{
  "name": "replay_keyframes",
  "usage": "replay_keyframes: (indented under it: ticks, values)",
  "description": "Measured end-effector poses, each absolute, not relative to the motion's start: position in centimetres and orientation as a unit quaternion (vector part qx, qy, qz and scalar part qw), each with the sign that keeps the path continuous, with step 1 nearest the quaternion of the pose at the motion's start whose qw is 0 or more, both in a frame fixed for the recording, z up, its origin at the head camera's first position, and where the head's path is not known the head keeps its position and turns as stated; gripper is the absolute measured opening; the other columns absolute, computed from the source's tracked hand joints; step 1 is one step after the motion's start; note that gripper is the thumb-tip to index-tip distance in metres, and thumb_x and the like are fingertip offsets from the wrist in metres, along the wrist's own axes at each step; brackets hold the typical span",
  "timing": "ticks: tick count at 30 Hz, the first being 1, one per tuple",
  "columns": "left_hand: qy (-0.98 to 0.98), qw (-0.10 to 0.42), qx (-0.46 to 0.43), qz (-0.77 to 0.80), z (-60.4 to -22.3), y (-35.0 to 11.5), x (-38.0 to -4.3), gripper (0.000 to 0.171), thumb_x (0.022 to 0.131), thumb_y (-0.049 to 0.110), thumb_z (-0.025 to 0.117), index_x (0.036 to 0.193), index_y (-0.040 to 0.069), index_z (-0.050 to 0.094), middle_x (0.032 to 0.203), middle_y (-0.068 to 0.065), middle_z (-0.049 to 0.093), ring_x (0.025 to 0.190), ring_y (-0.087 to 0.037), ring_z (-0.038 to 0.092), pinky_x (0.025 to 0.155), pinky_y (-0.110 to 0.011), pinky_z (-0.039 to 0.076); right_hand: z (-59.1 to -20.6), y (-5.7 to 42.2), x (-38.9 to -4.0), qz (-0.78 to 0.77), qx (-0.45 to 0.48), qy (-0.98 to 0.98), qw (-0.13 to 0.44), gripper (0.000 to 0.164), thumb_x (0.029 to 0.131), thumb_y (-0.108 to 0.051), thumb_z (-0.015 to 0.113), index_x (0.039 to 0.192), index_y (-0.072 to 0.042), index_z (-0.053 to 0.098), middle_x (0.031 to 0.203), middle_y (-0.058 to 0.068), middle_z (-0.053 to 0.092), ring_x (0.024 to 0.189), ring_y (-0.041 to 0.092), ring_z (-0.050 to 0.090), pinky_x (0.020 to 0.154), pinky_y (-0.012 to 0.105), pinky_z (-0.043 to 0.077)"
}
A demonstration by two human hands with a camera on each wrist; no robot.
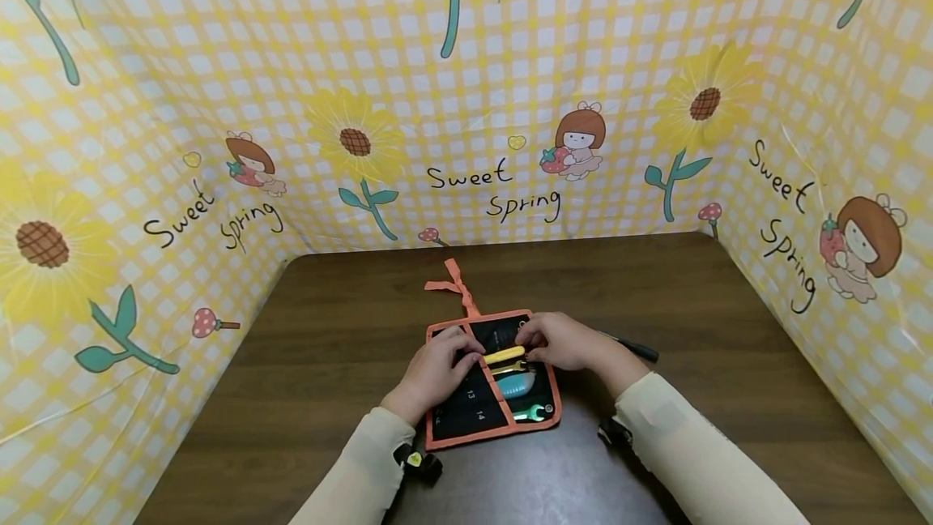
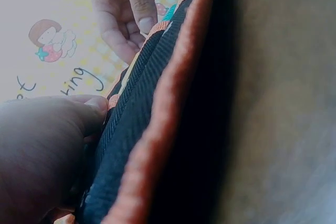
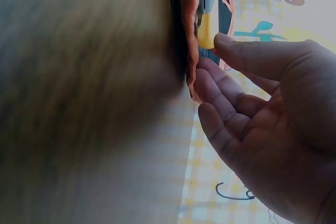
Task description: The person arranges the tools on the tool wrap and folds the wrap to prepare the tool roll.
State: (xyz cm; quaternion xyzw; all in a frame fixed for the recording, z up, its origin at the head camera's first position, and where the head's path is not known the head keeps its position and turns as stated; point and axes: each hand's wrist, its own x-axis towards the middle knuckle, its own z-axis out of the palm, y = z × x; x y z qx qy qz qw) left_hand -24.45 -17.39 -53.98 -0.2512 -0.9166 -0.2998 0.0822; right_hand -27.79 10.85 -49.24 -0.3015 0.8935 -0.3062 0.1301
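Observation:
A black tool pouch [image 1: 455,411] with orange trim lies unrolled on the table. My left hand [image 1: 436,367] pinches the orange edge of its pocket strip. Just beside those fingers a yellow-handled tool [image 1: 504,356] sticks out of a pocket. My right hand [image 1: 560,340] is at the pouch's right edge, its fingers loosely bent. In the right wrist view its thumb is right at the end of the yellow handle [image 3: 207,34]. Lower pockets hold a yellow wrench [image 1: 513,368], a light-blue handled tool [image 1: 517,385] and a green wrench [image 1: 535,413].
Partly behind my right forearm lies a dark-handled tool [image 1: 637,348] on the brown table [image 1: 350,298]. Orange tie straps [image 1: 461,286] stretch from the pouch's far edge. A yellow checked cloth [image 1: 466,104] stands around the table's back and sides.

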Motion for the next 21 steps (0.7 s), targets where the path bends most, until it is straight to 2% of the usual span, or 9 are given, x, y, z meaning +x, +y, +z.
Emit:
replay_keyframes:
  ticks: [5,12,21]
  values:
    - [-0.922,0.096,-0.240,-0.287,-54.0,-17.5,-24.6,0.009,0.102,0.027,0.071,0.107,0.033,0.075,0.107,0.016,0.061,0.097,-0.007,0.063,0.084,-0.037,0.054,-49.2,11.9,-28.1,-0.322,-0.288,0.896,0.106,0.024,0.095,-0.001,0.074,0.116,-0.014,0.078,0.108,-0.001,0.067,0.099,0.018,0.064,0.089,0.041,0.055]
    - [-0.926,0.103,-0.231,-0.281,-54.2,-17.7,-24.8,0.012,0.100,0.022,0.074,0.107,0.033,0.074,0.104,0.014,0.059,0.092,-0.008,0.061,0.081,-0.036,0.054,-49.4,14.2,-28.3,-0.344,-0.259,0.898,0.089,0.021,0.095,-0.001,0.074,0.113,-0.012,0.077,0.106,-0.003,0.067,0.097,0.015,0.064,0.087,0.042,0.055]
    - [-0.932,0.084,-0.234,-0.265,-54.3,-17.8,-25.0,0.024,0.102,0.020,0.072,0.123,0.032,0.071,0.102,0.012,0.057,0.087,-0.007,0.056,0.076,-0.033,0.050,-49.2,17.8,-28.3,-0.333,-0.231,0.911,0.068,0.021,0.096,-0.003,0.074,0.115,-0.010,0.076,0.107,-0.001,0.068,0.101,0.020,0.064,0.090,0.047,0.054]
